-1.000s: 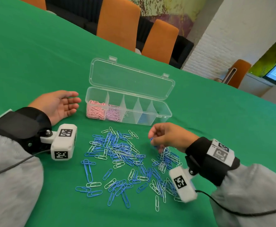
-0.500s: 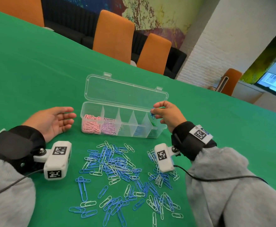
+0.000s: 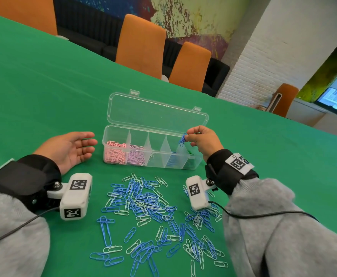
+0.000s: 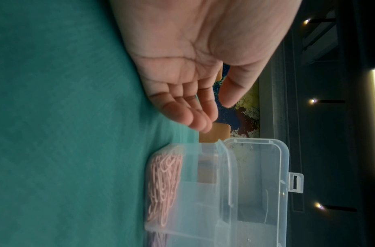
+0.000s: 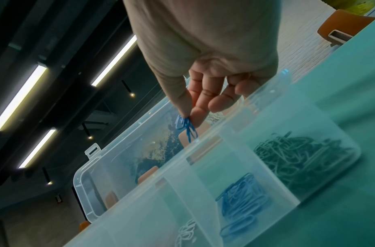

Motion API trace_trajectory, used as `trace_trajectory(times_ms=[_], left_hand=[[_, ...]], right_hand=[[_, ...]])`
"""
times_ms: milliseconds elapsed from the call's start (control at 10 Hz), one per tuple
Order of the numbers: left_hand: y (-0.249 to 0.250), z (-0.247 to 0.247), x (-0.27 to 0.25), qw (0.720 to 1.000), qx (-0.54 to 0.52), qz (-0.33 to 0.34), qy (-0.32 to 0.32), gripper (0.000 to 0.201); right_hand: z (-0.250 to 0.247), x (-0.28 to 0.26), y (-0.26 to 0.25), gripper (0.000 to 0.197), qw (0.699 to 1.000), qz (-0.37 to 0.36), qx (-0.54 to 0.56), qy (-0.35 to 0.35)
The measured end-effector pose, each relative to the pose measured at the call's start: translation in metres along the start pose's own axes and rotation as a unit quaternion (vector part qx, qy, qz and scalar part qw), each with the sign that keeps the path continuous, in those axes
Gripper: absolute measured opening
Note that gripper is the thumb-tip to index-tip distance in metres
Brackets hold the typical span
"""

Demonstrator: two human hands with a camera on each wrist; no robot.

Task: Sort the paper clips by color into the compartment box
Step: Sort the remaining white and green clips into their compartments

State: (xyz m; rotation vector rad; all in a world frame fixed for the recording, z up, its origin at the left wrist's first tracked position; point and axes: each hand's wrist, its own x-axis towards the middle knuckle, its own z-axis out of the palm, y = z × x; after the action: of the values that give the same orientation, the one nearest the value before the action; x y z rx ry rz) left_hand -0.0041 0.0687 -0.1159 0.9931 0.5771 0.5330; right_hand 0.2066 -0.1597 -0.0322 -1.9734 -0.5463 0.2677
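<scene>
The right hand pinches a few blue clips between thumb and forefinger, just above the far rim of the compartment box, near the divider between the blue compartment and the dark green one at the right end. To do this step well, I think the hand should come a little to the left and nearer, so the clips hang clearly over the blue pile, and only then the fingers should part; released too near the divider, a clip may fall to the green side. The left hand rests with its edge on the tabletop, palm turned to the box, fingers relaxed and holding nothing, just left of the box. Many blue and pale clips wait on the near side
</scene>
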Motion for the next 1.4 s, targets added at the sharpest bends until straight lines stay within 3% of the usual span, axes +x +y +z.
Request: trace_trajectory(times_ms=[500, 800, 900, 1000, 1100, 1400], left_hand=[[0.001, 0.001, -0.001, 1.0, 0.002, -0.002, 0.0, 0.019], [0.002, 0.002, -0.002, 1.0, 0.009, -0.002, 0.0, 0.019], [0.002, 0.002, -0.003, 1.0, 0.01, -0.001, 0.002, 0.019], [0.002, 0.002, -0.003, 1.0, 0.013, 0.0, 0.003, 0.02], [0.001, 0.002, -0.003, 1.0, 0.017, 0.002, 0.004, 0.02], [0.001, 0.002, -0.002, 1.0, 0.021, 0.002, 0.005, 0.021]], right_hand=[[-0.003, 0.006, 0.007, 0.023, 1.0, -0.027, -0.01, -0.003], [-0.035, -0.012, -0.004, 0.019, 0.997, -0.052, -0.049, -0.036], [-0.048, -0.023, 0.002, 0.015, 0.972, -0.031, -0.164, -0.167], [-0.047, -0.031, 0.009, 0.007, 0.916, 0.007, -0.292, -0.275], [-0.034, -0.041, 0.02, 0.005, 0.845, 0.03, -0.424, -0.325], [-0.002, -0.046, 0.024, 0.013, 0.793, -0.025, -0.536, -0.29]])
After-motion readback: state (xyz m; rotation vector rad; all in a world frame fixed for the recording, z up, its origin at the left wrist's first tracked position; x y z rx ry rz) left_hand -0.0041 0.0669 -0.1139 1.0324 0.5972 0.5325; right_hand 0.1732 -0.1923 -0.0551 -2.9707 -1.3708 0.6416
